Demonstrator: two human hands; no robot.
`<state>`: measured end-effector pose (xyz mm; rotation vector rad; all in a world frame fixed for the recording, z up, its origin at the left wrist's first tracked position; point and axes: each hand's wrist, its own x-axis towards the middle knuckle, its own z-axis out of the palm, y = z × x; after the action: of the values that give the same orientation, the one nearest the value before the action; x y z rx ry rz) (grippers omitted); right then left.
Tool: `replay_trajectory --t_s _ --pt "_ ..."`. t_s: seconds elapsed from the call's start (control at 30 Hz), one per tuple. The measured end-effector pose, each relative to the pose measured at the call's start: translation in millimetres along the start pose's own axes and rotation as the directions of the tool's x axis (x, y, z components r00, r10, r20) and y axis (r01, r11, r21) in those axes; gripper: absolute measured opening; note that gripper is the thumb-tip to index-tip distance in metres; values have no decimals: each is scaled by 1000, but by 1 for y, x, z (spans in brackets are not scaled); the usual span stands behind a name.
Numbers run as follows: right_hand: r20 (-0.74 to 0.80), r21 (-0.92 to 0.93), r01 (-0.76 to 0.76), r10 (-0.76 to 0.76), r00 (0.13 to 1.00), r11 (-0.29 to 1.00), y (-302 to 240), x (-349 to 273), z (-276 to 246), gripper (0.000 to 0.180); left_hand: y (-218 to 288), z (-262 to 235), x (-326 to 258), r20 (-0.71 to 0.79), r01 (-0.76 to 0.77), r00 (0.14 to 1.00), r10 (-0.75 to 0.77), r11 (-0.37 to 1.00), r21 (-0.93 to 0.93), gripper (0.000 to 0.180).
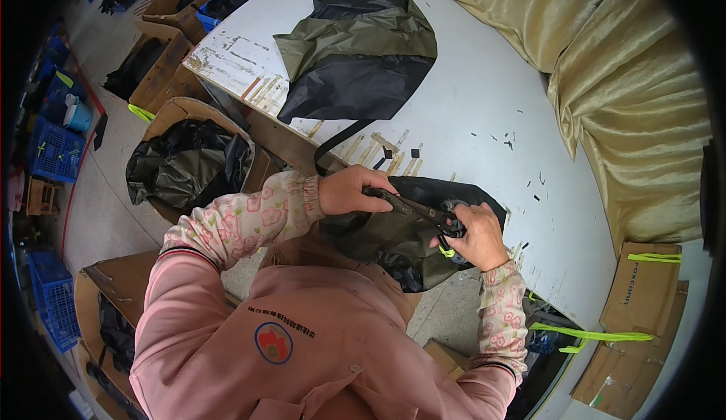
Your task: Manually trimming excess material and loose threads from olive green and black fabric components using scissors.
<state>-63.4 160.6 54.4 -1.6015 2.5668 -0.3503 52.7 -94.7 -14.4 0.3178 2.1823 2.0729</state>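
A black and olive fabric piece, which looks like a bag, lies over the table's near edge and hangs toward my lap. My left hand is closed on its upper left edge, thumb and fingers pinching the cloth. In my right hand is a pair of dark scissors, fingers wrapped round the handles. The blades point left along the fabric toward my left fingertips; whether they are touching the cloth I cannot tell. A yellow-green strip shows by the handles.
Another black and olive bag with a black strap lies farther back on the white table. Small black scraps are scattered there. A carton of similar fabric stands left. Gold curtains border the right side, above brown cardboard.
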Motion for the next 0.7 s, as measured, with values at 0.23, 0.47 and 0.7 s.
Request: replay_trajectory --t_s 0.23,0.47,0.7 --pt "32 22 -15 14 999 1000 -7 2 -7 50 2 1 0 -3 -4 1000 4 1000 -11 28" --pt "-3 21 10 -10 1000 1000 -15 6 -10 48 5 4 2 31 1 1000 -1 1000 -7 27" --pt "23 -40 -22 23 999 999 -10 1 -7 49 5 4 1 54 -8 999 8 1000 -1 27"
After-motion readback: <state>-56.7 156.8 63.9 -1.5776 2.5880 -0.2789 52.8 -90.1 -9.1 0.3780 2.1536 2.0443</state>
